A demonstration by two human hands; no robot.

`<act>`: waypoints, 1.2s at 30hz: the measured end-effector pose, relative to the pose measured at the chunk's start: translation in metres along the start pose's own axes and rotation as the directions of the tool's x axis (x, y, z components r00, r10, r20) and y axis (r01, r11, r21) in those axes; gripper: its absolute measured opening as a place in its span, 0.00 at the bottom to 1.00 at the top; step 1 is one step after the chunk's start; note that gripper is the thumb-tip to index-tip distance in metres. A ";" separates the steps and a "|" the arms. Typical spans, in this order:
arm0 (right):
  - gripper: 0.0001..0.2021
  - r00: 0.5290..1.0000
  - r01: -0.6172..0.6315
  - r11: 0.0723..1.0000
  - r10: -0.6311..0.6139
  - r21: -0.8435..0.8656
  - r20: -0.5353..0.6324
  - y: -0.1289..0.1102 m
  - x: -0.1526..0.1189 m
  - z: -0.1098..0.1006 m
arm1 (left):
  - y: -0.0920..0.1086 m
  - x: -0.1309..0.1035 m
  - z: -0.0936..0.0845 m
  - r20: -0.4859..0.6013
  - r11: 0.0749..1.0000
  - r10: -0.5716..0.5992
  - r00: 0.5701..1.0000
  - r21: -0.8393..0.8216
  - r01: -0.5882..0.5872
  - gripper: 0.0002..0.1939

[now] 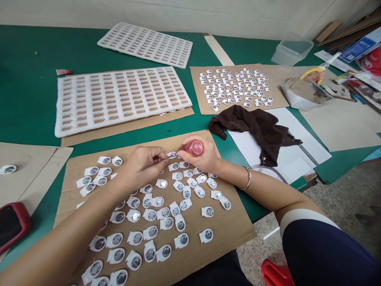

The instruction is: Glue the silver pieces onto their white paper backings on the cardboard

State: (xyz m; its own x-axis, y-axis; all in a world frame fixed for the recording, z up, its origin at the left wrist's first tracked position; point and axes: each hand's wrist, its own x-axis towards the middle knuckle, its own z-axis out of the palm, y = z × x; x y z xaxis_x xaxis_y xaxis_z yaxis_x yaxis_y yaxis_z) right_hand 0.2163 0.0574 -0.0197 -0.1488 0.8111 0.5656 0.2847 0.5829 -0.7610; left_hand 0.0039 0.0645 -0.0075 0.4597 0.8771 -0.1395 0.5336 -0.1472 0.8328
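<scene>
1. Left hand (146, 166) pinches a thin tool (151, 164) — tip near white tag (172, 155).
2. Right hand (208, 154) wraps red bottle (195, 148) above cardboard (223, 234).
3. Cardboard corner overhangs table (248, 202) — blue box (361, 43) print unreadable.

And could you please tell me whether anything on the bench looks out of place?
Two things, perhaps: a dark brown cloth lies crumpled, partly over white paper, untidy beside flat sheets; and one white-tabbed disc lies alone on the far-left cardboard, away from the others.
</scene>
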 end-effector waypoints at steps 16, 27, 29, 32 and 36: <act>0.11 0.987 -0.116 0.993 0.118 0.025 -0.105 0.002 0.001 -0.002 | 0.004 0.004 -0.003 0.001 0.998 -0.036 0.999 -0.047 0.036 0.07; 0.16 0.980 -0.195 0.980 0.196 0.036 -0.037 0.000 0.003 0.000 | 0.005 0.004 -0.003 0.001 0.997 -0.060 0.998 -0.042 0.060 0.08; 0.15 0.981 -0.187 0.981 0.189 0.039 -0.038 0.001 0.003 0.000 | 0.006 0.004 -0.003 -0.004 0.998 -0.056 0.998 -0.030 0.056 0.08; 0.15 0.981 -0.192 0.981 0.193 0.018 -0.034 0.001 0.003 -0.001 | 0.007 0.005 -0.002 -0.011 0.998 -0.060 0.998 -0.019 0.060 0.08; 0.14 0.983 -0.184 0.983 0.184 0.007 -0.025 0.001 0.003 -0.002 | 0.008 0.004 -0.002 -0.010 0.998 -0.063 0.998 -0.006 0.063 0.09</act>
State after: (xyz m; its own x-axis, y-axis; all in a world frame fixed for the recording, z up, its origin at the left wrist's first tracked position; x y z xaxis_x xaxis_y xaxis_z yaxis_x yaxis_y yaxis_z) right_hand 0.2179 0.0603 -0.0184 -0.0699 0.9030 0.4240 0.3002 0.4244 -0.8543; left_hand 0.0087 0.0682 -0.0001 0.4179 0.8891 -0.1866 0.5571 -0.0886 0.8257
